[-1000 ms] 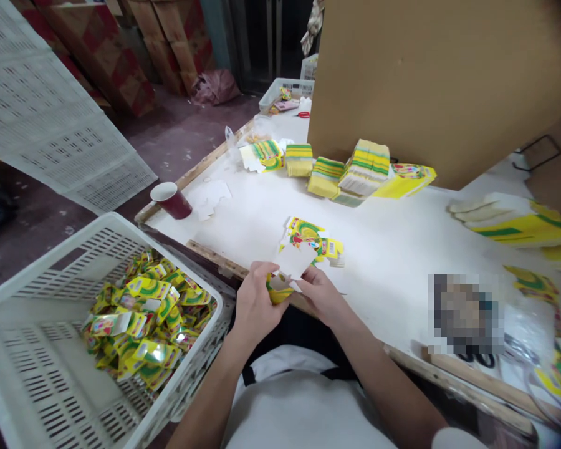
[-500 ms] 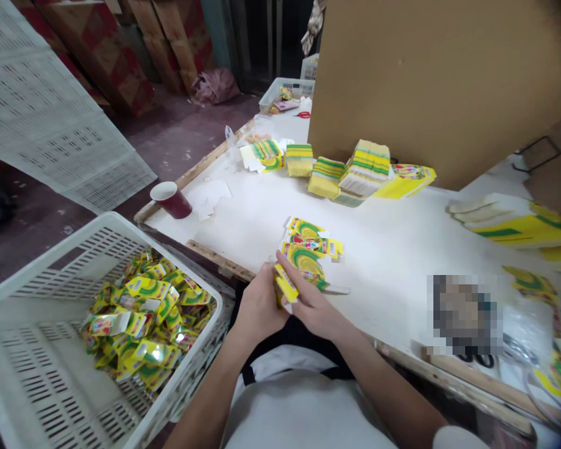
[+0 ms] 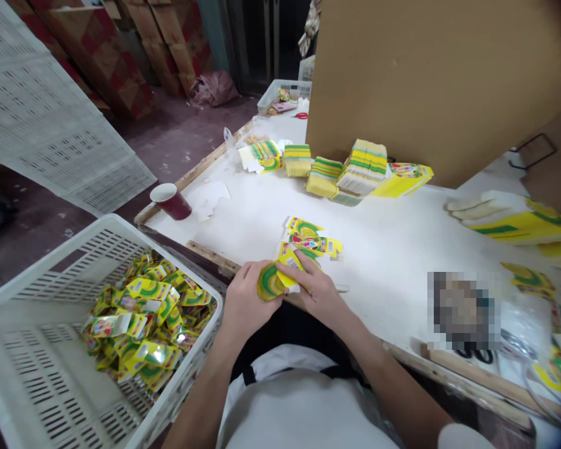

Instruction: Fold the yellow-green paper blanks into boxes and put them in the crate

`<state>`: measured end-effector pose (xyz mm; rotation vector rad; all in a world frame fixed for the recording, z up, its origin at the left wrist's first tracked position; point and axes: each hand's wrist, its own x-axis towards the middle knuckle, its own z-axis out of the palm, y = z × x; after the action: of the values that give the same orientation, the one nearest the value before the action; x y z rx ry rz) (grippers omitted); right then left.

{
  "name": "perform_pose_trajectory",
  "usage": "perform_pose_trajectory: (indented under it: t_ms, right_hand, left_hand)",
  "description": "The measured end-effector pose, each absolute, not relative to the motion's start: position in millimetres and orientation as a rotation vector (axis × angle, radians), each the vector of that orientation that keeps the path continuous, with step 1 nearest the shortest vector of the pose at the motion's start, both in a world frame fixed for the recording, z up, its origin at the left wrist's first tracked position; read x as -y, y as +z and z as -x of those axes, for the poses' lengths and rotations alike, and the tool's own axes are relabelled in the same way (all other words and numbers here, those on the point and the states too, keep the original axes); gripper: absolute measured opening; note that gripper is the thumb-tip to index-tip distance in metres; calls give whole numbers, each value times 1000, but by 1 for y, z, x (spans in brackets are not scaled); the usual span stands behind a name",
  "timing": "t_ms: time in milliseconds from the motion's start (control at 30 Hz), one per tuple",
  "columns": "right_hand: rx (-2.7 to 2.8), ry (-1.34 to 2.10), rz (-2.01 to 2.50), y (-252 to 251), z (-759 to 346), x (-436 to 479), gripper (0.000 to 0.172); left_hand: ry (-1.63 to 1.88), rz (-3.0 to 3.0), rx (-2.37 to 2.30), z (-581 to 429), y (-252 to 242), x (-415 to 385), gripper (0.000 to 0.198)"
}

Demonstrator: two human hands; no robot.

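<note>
Both my hands hold one small yellow and green carton (image 3: 277, 280) at the near edge of the white table (image 3: 402, 249). My left hand (image 3: 245, 302) grips its left side. My right hand (image 3: 315, 290) pinches its right side, fingers bent over a flap. Just beyond lies a small pile of flat printed carton blanks (image 3: 311, 240). To my left stands a white slotted crate (image 3: 37, 349) holding several folded yellow cartons (image 3: 144, 312).
Stacks of flat yellow-green blanks (image 3: 350, 171) line the back of the table before a big brown cardboard sheet (image 3: 430, 81). A red cup (image 3: 171, 199) lies at the table's left corner. More yellow packs (image 3: 518, 224) sit far right. Another white crate (image 3: 283, 93) stands at the far end.
The white inner face of the blank has been folded away; the carton now shows its printed side and sits turned between both hands, slightly further left.
</note>
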<state>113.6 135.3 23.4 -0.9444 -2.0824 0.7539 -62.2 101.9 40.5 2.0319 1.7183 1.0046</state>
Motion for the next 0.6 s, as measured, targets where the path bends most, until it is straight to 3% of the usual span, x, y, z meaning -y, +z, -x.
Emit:
perform_pose_trajectory:
  t_ms: [100,300,500,600]
  right_hand:
    - [2125,868,892,34,-125,-142,30]
    - [1972,1033,816,37,-123,-149,24]
    - [1911,1057,940,23,-108,-137,34]
    - [1900,995,1024,23,-101,-133,51]
  left_hand:
    - [960,-2060,-1631,67,45,-105,42]
    - [887,-2098,-1621,68,53,-110,43]
    - [869,-2064,-1653,63,47,-108,44]
    - [823,-2033,-1710,75,45,-102,43]
